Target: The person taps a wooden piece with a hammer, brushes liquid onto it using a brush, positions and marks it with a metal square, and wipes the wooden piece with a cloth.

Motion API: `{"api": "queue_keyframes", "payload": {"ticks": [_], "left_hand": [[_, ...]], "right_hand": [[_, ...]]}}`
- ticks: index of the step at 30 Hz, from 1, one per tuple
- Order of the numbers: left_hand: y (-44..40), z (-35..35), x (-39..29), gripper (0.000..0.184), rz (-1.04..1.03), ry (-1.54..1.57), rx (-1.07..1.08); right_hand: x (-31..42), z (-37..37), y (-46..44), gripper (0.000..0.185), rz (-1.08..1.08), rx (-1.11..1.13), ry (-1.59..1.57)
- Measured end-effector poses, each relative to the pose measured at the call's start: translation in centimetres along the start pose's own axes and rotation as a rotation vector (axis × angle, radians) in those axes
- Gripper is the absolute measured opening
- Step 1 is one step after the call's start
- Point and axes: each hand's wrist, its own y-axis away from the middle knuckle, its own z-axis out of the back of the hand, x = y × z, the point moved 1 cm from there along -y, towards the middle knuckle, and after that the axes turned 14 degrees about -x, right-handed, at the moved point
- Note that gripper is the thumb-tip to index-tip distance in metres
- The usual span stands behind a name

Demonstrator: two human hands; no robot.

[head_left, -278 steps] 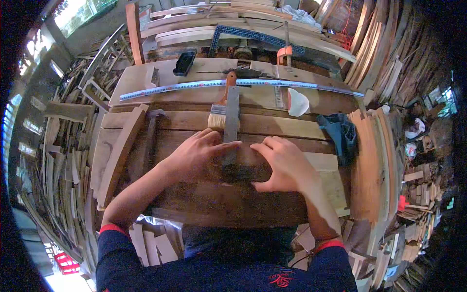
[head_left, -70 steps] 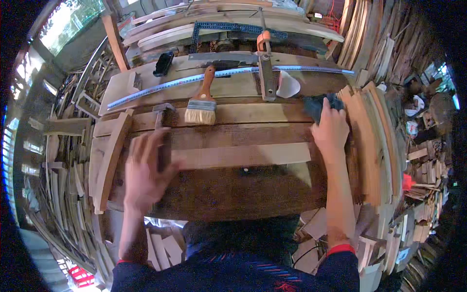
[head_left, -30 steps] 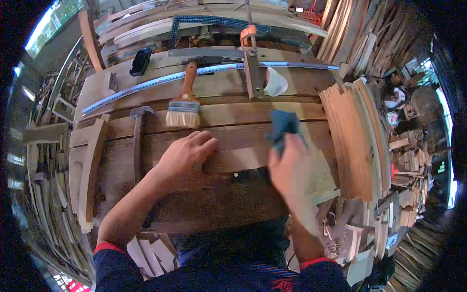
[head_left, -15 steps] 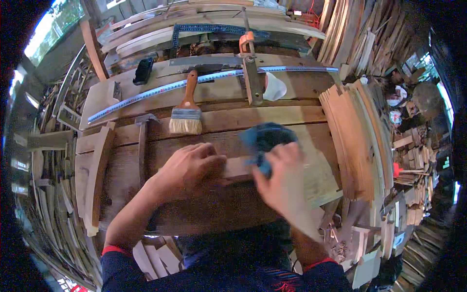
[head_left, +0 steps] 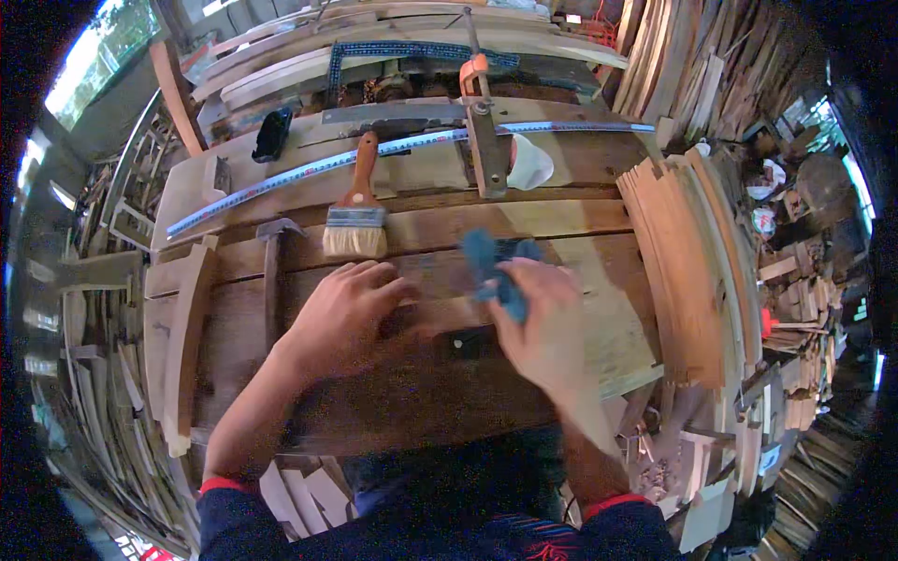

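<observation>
My right hand (head_left: 543,323), smeared by motion, grips a crumpled blue cloth (head_left: 506,290) over the right part of the workbench (head_left: 402,402). My left hand (head_left: 351,309) is curled at the left end of a pale wood strip (head_left: 449,313); what its fingers hold is hidden. Behind my left hand lies a wide paintbrush (head_left: 355,229), bristles toward me. A hammer (head_left: 272,271) rests to the left of that hand. Near the cloth, a small white bit (head_left: 458,344) sits on a dark patch of the bench.
A measuring tape (head_left: 318,168) stretches across the back, with a clamp (head_left: 485,150), white cup-like piece (head_left: 530,165), saw blade (head_left: 393,113) and black tray (head_left: 272,136) around it. Curved wood pieces (head_left: 678,271) stand at the right, another (head_left: 191,346) at the left. A blue square (head_left: 421,51) lies behind.
Since the first frame, the dark metal bar has left the middle and the cloth has come from the right edge into my right hand. Most recently, the cloth has bunched up and shifted slightly.
</observation>
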Motion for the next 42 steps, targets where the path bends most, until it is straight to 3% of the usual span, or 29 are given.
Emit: {"api": "queue_keyframes", "payload": {"ticks": [4,8,11,14,17,21,23,26,29,31,33,36,39,42], "left_hand": [[0.1,0.1,-0.8,0.044,-0.056,0.008,-0.054],[0.2,0.0,-0.1,0.045,-0.094,-0.052,-0.053],[0.5,-0.3,-0.1,0.042,-0.093,-0.044,-0.039],[0.5,-0.4,-0.6,0.042,-0.084,-0.048,-0.023],[0.5,-0.3,-1.0,0.039,-0.102,-0.079,-0.030],[0.6,0.1,-1.1,0.031,-0.224,-0.145,-0.091],[0.9,-0.9,-0.9,0.029,-0.211,-0.105,-0.085],[1.0,-0.8,-0.8,0.028,-0.168,-0.057,-0.037],[0.7,0.1,-1.3,0.028,-0.107,-0.003,-0.011],[0.8,0.1,-1.7,0.030,-0.094,0.007,0.001],[0.9,-0.1,-2.0,0.033,-0.127,-0.019,0.031],[0.9,-0.3,-2.5,0.036,-0.009,0.000,0.154],[0.6,0.0,-2.6,0.034,-0.164,-0.054,-0.188],[0.8,-0.5,-1.3,0.033,-0.190,-0.153,-0.204]], "right_hand": [[0.4,-0.3,0.2,0.038,0.017,-0.044,0.223],[5.0,-2.9,0.5,0.050,0.082,0.106,0.155],[3.5,-2.2,1.0,0.056,0.154,0.088,0.012],[-1.1,0.6,1.9,0.055,-0.019,0.062,0.162],[-3.9,2.2,1.9,0.052,0.095,-0.122,0.307],[1.2,-0.2,1.9,0.054,0.003,-0.063,0.308],[4.1,-1.6,2.0,0.055,0.069,0.057,0.218],[6.2,-2.8,2.3,0.055,0.115,0.036,0.137],[1.9,-1.4,2.7,0.049,0.126,-0.045,0.156],[-1.3,0.9,2.5,0.044,-0.087,-0.080,0.134],[-2.7,1.8,1.8,0.043,-0.080,-0.121,0.199],[-1.2,0.8,1.9,0.046,-0.028,-0.115,0.181],[3.5,-1.9,2.2,0.054,0.121,-0.009,0.073],[3.8,-2.0,2.1,0.060,0.194,0.023,0.070]]}}
